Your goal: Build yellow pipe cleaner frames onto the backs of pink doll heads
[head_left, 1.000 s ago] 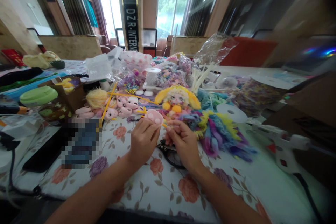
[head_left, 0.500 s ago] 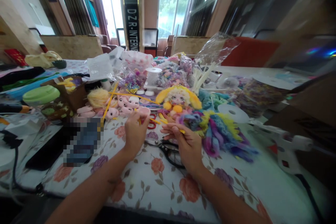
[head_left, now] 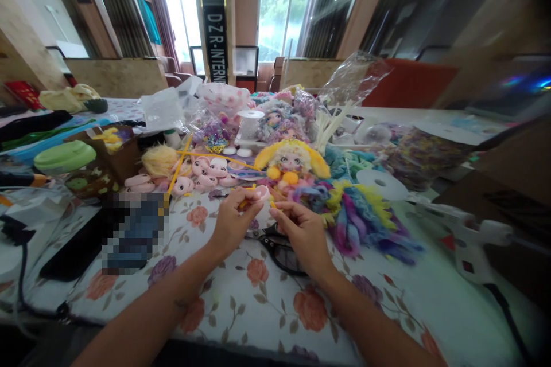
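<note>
Left hand (head_left: pixel 232 223) pinching a small pink doll head (head_left: pixel 260 194) just above the desk (head_left: pixel 258 298), right hand (head_left: pixel 303 232) gripping a thin yellow stick (head_left: pixel 272 205) at it. Likely slip: stick skidding off, dropping the head onto scissors (head_left: pixel 279 249). Beyond, yellow-haired doll (head_left: pixel 290 163).

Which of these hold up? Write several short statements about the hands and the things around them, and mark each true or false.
1. The left hand holds a small pink doll head. True.
2. The right hand rests on the white glue gun. False: the glue gun lies apart, far to the right; the right hand is close to the doll head, pinching something yellow.
3. Black-handled scissors lie on the floral tablecloth under the hands. True.
4. The doll with yellow hair lies in the brown box. False: it sits among the colourful yarn just beyond the hands.
5. Several bare pink doll heads lie left of the yellow-haired doll. True.
</note>
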A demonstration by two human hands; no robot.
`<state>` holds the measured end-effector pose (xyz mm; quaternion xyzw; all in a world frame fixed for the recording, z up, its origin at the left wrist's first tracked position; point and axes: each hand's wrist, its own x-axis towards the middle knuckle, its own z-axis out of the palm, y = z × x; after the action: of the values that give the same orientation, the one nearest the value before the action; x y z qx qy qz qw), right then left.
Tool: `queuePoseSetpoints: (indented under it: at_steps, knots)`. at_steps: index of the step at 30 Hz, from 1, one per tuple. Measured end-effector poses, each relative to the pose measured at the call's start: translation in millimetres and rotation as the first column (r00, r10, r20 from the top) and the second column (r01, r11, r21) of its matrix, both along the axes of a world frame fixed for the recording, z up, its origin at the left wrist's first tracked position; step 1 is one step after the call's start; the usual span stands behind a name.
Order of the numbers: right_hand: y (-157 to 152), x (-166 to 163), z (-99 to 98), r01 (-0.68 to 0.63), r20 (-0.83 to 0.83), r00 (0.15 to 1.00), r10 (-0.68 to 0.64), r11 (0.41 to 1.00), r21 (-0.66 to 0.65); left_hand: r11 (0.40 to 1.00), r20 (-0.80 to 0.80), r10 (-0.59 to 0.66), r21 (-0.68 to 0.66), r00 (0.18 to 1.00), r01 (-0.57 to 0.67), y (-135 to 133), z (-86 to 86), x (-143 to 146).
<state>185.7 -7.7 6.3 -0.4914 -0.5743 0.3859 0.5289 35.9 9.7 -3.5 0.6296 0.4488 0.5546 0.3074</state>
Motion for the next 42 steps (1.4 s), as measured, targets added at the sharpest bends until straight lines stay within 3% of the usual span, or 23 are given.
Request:
queuePoseSetpoints:
  at_steps: [11,28,32,37,42]
  knots:
    - [-4,0,1.7,0.002,0.008,1.0,-0.003,0.998,0.07,0.996,0.013,-0.082,0.018,0.997,0.082,-5,1.4,4]
    - [-5,-3,1.8,-0.077,-0.167,0.984,0.066,0.995,-0.057,0.996,-0.026,-0.049,0.069,0.998,0.051,-8,2.5,5]
    - [-5,-4,1.4,-0.096,-0.185,0.979,0.08,0.993,-0.074,0.98,-0.125,0.015,0.2,0.992,0.01,-8,1.5,5]
    - [-5,-5,-0.9,-0.107,-0.218,0.972,0.091,0.992,-0.064,0.864,-0.255,0.157,0.503,0.954,-0.007,-8,-1.7,4]
    - [-7,-6,-5.2,-0.115,-0.223,0.969,0.105,0.993,-0.031,0.804,-0.332,0.228,0.595,0.915,0.015,-12,-4.3,5]
